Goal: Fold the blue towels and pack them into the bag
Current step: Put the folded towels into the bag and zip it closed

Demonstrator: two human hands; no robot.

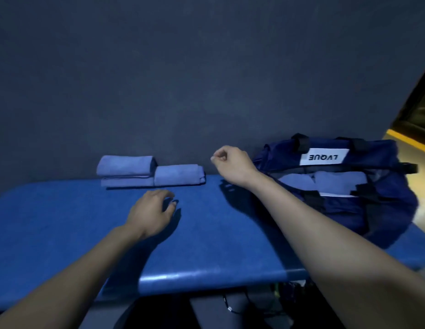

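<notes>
Blue table [64, 222], left hand [151, 211] hovering loosely curled, right hand [230, 163] raised, clenched empty, beside bag [372, 210]

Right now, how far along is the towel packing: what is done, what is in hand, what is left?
Done: light blue folded towels already lie inside the open bag. In hand: nothing; the left hand hovers low over the table with loose fingers, and the right hand, fingers curled, is raised between the stack and the bag. Left: the folded towels stacked at the table's far edge are not yet packed.
</notes>
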